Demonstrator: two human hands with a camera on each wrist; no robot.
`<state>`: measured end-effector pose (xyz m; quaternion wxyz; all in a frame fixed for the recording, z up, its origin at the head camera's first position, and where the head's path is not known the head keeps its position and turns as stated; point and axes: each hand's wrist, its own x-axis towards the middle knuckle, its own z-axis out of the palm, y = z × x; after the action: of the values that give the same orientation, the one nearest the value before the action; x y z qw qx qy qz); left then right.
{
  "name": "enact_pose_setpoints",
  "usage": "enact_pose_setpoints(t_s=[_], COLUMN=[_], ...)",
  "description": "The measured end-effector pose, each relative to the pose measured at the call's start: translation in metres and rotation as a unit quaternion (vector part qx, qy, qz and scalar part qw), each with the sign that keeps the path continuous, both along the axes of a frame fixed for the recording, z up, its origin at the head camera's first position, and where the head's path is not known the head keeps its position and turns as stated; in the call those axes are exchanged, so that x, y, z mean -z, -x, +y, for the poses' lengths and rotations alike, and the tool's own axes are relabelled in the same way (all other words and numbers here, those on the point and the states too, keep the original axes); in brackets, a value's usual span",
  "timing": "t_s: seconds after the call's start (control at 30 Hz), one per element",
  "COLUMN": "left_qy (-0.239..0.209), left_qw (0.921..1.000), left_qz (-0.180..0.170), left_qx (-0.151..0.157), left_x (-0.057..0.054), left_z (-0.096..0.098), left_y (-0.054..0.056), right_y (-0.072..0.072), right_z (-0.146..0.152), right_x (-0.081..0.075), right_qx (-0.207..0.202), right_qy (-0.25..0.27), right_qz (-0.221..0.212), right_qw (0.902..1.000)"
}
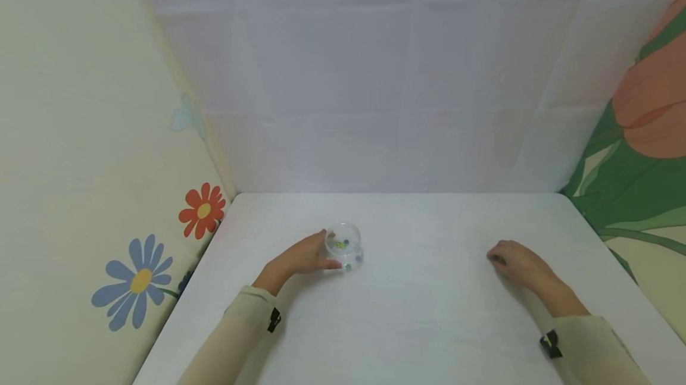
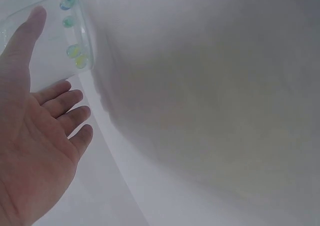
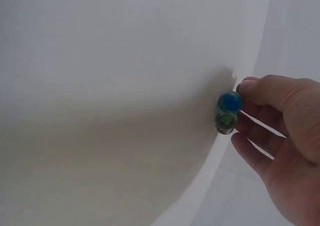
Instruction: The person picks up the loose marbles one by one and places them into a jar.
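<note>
A clear cup (image 1: 343,231) with several marbles at its bottom is at my left hand (image 1: 304,256). The thumb lies along the cup's near side and the fingers are at its other side. Through the clear wall in the left wrist view, green and yellow marbles (image 2: 74,51) show near the base. Farther right, my right hand (image 1: 522,266) is low over the table with bent fingers. Its fingertips hold a blue marble (image 3: 230,102) and a green-brown marble (image 3: 226,122), seen side by side in the right wrist view. Whether these touch the table I cannot tell.
Both hands work over a white table (image 1: 418,313). A white sheet (image 1: 375,75) hangs behind it. Flower-patterned cloth (image 1: 80,165) borders the left side, and a tulip-patterned cloth (image 1: 643,194) the right.
</note>
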<state>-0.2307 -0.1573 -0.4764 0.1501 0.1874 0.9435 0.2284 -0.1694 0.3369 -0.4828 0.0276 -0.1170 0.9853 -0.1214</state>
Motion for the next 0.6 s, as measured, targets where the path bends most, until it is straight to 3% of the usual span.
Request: enact_pose_setpoints(t_s=[0.47, 0.6], left_qy=[0.0, 0.001], left_qw=[1.0, 0.9999], left_qz=[0.004, 0.008], left_qx=[0.007, 0.01], left_x=[0.0, 0.0], left_z=[0.001, 0.001], left_y=[0.0, 0.001], right_y=[0.003, 0.003], right_z=[-0.016, -0.02], right_x=[-0.008, -0.006], right_qx=[0.059, 0.061], right_qy=[0.09, 0.12], right_qz=[-0.051, -0.046], right_qw=[0.9928, 0.9898])
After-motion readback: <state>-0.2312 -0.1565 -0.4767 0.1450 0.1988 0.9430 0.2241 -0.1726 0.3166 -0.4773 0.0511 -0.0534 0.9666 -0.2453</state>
